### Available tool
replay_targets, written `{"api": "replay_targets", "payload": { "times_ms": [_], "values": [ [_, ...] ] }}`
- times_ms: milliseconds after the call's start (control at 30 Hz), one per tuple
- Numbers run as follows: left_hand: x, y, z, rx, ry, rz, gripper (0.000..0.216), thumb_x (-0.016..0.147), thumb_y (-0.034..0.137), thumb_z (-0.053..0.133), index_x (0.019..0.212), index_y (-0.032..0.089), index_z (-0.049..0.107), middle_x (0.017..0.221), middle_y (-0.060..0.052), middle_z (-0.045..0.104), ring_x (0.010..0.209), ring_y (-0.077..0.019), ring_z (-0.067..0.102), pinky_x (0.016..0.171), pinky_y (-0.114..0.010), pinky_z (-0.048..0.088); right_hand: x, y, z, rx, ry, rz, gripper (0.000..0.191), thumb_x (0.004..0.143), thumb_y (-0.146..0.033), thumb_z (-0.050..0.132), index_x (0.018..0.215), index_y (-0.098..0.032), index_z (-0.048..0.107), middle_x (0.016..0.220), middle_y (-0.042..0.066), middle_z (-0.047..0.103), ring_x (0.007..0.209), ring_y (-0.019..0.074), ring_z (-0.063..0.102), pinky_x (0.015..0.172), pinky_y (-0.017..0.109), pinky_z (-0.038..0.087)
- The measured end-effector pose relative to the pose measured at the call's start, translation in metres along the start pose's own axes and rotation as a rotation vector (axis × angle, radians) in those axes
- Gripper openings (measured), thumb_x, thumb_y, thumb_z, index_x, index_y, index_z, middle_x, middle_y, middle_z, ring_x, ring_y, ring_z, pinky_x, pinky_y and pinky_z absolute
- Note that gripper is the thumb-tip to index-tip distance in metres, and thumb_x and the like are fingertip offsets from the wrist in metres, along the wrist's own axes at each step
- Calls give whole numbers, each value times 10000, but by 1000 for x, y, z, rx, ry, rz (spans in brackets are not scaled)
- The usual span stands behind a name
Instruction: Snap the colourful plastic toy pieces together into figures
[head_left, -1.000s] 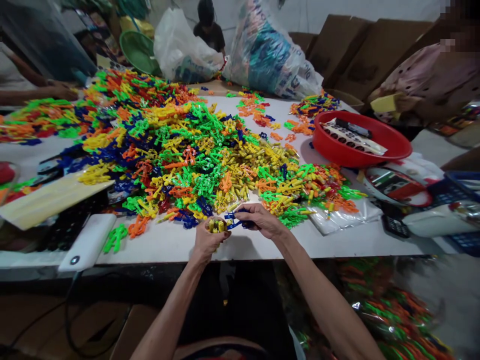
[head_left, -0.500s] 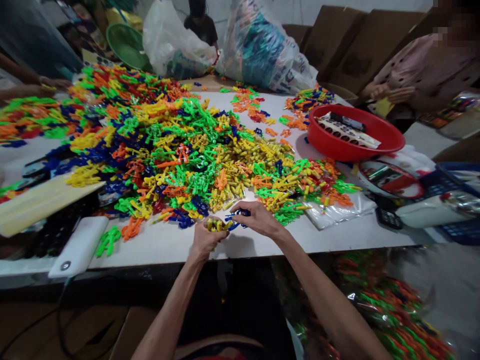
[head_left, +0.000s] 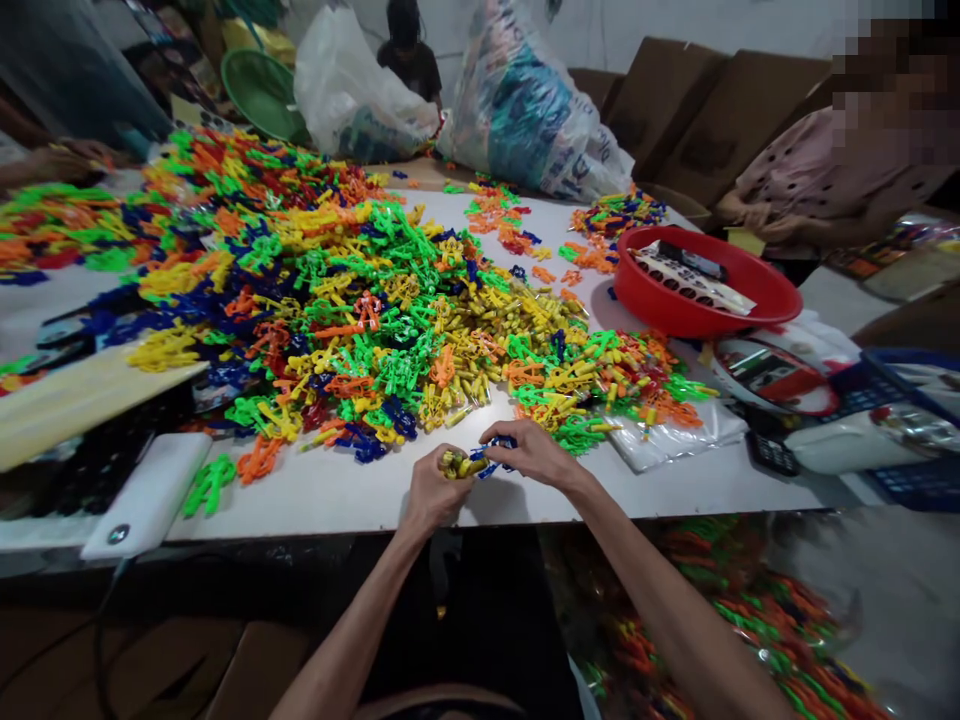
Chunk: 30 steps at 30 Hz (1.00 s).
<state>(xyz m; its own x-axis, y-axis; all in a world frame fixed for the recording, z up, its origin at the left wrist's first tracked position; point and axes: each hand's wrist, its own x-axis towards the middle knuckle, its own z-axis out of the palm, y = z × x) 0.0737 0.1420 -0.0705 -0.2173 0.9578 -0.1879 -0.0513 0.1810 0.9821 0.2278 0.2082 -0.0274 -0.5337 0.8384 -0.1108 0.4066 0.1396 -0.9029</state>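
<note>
Gripping several yellow tubes (head_left: 454, 464), the left hand (head_left: 435, 487) in my head view has its fingers curled around the bunch, over the near edge of the white table (head_left: 315, 500). Opposite it, I have the right hand (head_left: 534, 452) with thumb and fingertips closed on a blue toy (head_left: 501, 452), partly hidden by those fingers. The toy sits right at the ends of the tubes; I cannot tell from here whether they touch.

Beyond both hands I see a large pile (head_left: 360, 300) of green, yellow, orange and blue toys, with more yellow tubes on its right side. To the right lie clear bags (head_left: 675, 440), with a red basin (head_left: 671, 312) behind them. On the left, a loose green toy (head_left: 210, 486) lies just beside a white power bank (head_left: 150, 495). Far right, I see a person in a dotted pink top (head_left: 795, 160).
</note>
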Motion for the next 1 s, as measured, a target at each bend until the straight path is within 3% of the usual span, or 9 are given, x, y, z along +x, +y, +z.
{"api": "replay_targets", "payload": {
  "times_ms": [167,300,367,433,533,600,733,867,1000],
  "values": [
    [4,10,-7,-175,107,-121,276,500,209,751,732,143,616,553,29,564,431,-74,469,418,-189,378,-4,6,-36,1,105,120,280,704,-378,603,865,-165,686,565,4,556,468,122,466,412,220,325],
    [7,18,-26,-417,143,-252,374,533,243,738,865,151,592,645,0,620,447,-93,518,383,-196,384,0,11,-80,-311,622,60,392,765,-411,548,1045,-160,658,866,104,630,751,220,560,612,332,445],
    [7,20,-32,-419,86,-283,324,544,235,724,823,123,602,608,-11,613,431,-94,515,361,-192,363,11,8,-76,-578,771,5,389,772,-357,551,1099,-167,640,1064,140,594,946,273,528,751,394,437],
    [7,21,-36,-383,23,-301,246,545,210,711,737,97,608,544,-12,588,416,-91,507,359,-189,359,29,0,-48,-749,669,-53,354,788,-277,530,1119,-199,628,1169,121,559,1034,272,501,824,397,419],
    [5,22,-38,-357,-7,-307,272,526,178,710,768,96,617,596,-24,623,426,-90,517,363,-189,368,59,-15,15,-894,175,-188,376,832,-142,421,1136,-280,595,1294,49,495,1036,216,525,794,337,435],
    [2,24,-41,-331,16,-300,326,515,182,722,814,109,615,637,-22,641,431,-90,521,364,-193,378,74,-24,49,-1009,-46,-263,383,856,-118,370,1133,-283,577,1345,54,444,1020,217,528,752,335,441],
    [-3,29,-48,-206,60,-270,270,521,227,742,711,106,593,459,25,540,375,-85,473,351,-191,366,87,-28,66,-1141,-71,-326,329,878,-107,338,1076,-226,571,1233,107,516,985,224,522,744,336,432],
    [-4,29,-50,-286,24,-286,268,555,279,732,691,90,598,463,1,551,376,-89,481,348,-190,372,83,-21,47,-902,153,-274,278,812,-42,399,973,-166,589,1057,117,590,897,200,545,709,293,408],
    [0,26,-47,-486,-37,-322,286,597,236,708,828,96,611,558,-17,611,364,-89,486,347,-202,386,61,-12,36,-77,404,-63,204,722,-173,551,923,-170,582,710,-1,562,558,120,489,511,242,354]
  ]
}}
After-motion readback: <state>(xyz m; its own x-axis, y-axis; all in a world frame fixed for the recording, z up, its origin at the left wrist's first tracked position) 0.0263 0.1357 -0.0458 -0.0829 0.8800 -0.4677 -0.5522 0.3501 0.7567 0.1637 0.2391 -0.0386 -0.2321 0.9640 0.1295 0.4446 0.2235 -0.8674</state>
